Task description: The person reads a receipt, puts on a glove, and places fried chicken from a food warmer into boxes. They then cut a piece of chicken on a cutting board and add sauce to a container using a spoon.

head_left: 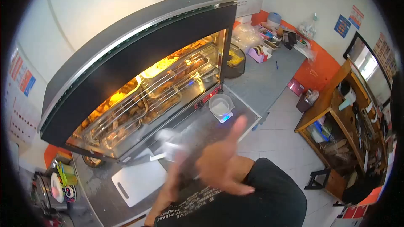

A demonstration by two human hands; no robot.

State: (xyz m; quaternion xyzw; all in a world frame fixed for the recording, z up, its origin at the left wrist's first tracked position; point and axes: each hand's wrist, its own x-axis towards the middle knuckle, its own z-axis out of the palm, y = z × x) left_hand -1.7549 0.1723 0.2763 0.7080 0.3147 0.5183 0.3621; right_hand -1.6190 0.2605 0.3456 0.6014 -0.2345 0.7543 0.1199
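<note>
My right hand (pixel 223 164) is raised over the front of my dark shirt, slightly blurred, with its fingers stretched apart and nothing visible in it. To its left, my left hand (pixel 173 176) is smeared by motion beside a blurred white object (pixel 170 145); whether they touch I cannot make out. A white cutting board (pixel 141 181) with a handle slot lies on the dark counter (pixel 99 191). Farther right, a clear round container (pixel 221 105) sits on a small scale (pixel 226 117) with a lit blue display.
A lit food warmer (pixel 139 50) holding trays of cooked food stands along the counter's back. Beyond it, a grey table (pixel 269 71) carries bags and boxes. A wooden shelf (pixel 336 122) and a stool (pixel 332 183) stand right. Utensils and containers (pixel 63 180) crowd the far left.
</note>
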